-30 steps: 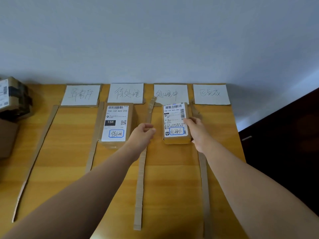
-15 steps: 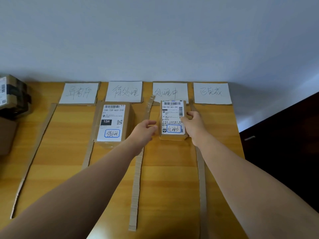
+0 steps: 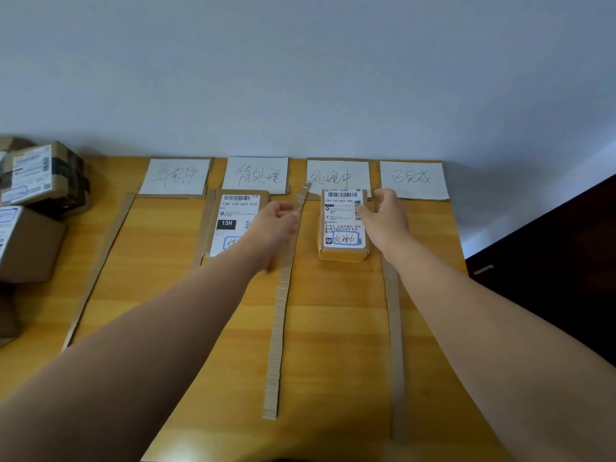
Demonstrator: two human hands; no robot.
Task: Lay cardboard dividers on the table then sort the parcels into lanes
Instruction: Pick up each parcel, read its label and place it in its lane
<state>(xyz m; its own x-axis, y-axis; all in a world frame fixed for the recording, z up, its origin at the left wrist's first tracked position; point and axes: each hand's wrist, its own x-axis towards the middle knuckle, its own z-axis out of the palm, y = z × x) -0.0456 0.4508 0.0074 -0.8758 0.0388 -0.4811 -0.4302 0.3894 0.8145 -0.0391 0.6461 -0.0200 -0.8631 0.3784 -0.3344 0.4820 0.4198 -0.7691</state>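
Four cardboard strips split the wooden table (image 3: 333, 328) into lanes: a far-left strip (image 3: 100, 271), a second strip (image 3: 206, 228), a middle strip (image 3: 280, 328) and a right strip (image 3: 395, 345). A large labelled parcel (image 3: 236, 215) lies in the second lane. A small labelled parcel (image 3: 341, 225) lies in the third lane, close to its paper sign. My right hand (image 3: 386, 218) grips the small parcel's right side, thumb on its label. Over the large parcel's right edge, beside the middle strip, my left hand (image 3: 276, 225) hovers with loosely curled fingers that hold nothing.
Four handwritten paper signs (image 3: 338, 176) line the back edge against the wall. A pile of more parcels (image 3: 36, 181) sits at the far left. The table ends at the right next to dark furniture (image 3: 550, 261).
My right hand has slid the small parcel away from me, up to the paper sign. My left hand has also moved forward, over the large parcel's right edge.
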